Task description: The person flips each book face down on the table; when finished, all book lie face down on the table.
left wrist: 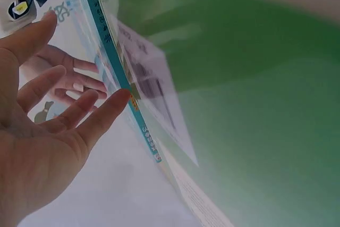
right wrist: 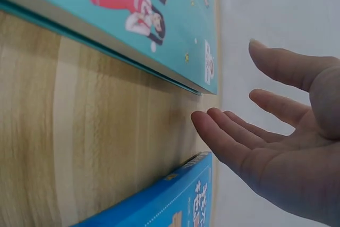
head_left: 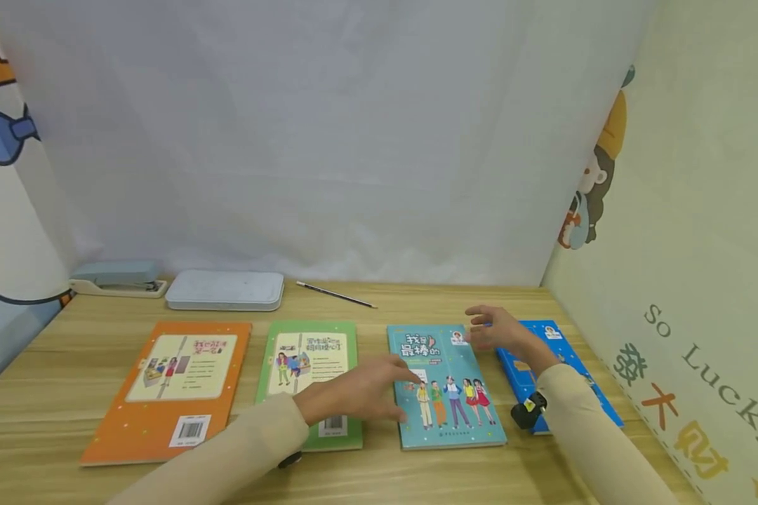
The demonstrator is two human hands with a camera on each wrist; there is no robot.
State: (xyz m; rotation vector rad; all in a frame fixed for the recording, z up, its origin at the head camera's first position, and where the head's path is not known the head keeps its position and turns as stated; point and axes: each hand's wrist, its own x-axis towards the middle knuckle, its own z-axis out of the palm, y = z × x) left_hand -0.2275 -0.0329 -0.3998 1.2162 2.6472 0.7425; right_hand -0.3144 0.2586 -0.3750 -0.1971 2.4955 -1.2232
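Four books lie in a row on the wooden table (head_left: pixel 379 477): orange (head_left: pixel 170 389), green (head_left: pixel 309 379), teal (head_left: pixel 445 382) and blue (head_left: pixel 556 372). My left hand (head_left: pixel 404 396) reaches across the green book, fingers straight, with fingertips at the teal book's left edge. The left wrist view shows that hand (left wrist: pixel 48 78) open, one fingertip touching the teal book's edge (left wrist: pixel 114 83) beside the green cover (left wrist: pixel 239 104). My right hand (head_left: pixel 476 328) hovers open by the teal book's far right corner, over the gap to the blue book. In the right wrist view its fingers (right wrist: pixel 228 136) float above bare wood between teal (right wrist: pixel 106 9) and blue (right wrist: pixel 164 200).
At the back left stand a grey stapler (head_left: pixel 116 277) and a pale flat case (head_left: pixel 224 290), with a pencil (head_left: pixel 335 294) lying beside them. A white curtain closes the back. A printed wall (head_left: pixel 701 280) bounds the right side close to the blue book.
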